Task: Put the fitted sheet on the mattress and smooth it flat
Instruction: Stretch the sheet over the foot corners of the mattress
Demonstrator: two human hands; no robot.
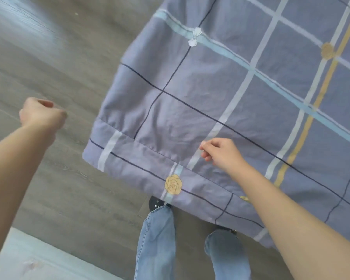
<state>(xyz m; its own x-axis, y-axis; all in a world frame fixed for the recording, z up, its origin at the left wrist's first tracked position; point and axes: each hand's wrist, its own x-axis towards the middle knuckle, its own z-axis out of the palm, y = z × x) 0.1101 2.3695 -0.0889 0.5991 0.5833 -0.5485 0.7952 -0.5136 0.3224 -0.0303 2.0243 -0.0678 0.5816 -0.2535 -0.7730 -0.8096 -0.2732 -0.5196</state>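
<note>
Looking down from head height, we see at far left the left hand (pixel 41 114) raised over the grey wood-grain floor (pixel 55 174), its fingers curled into a loose fist with nothing visible inside; motion blur softens the knuckles, so we cannot tell whether the thumb is tucked in. It hangs well apart from the bed. Lower centre, two legs in light blue jeans (pixel 156 239) stand at the near edge, with a dark shoe (pixel 157 203) partly hidden under the overhanging fabric. Right of centre, the fitted sheet (pixel 220 87), lavender-grey with a grid of dark, white, pale blue and yellow lines, covers the mattress corner (pixel 97 154) and drops over its side. Its long axis cannot be judged, since the top and right borders of the view cut it off; the visible corner points toward lower left, and one edge runs from there up and to the right. A printed yellow rose (pixel 173 184) sits on the hanging side panel. The right hand (pixel 220 153) hovers just above the top surface near that edge, fingers bent inward and thumb meeting the fingertips; whether a fold of cloth is pinched between them is too small to make out. Fine creases fan across the fabric left of this hand
</note>
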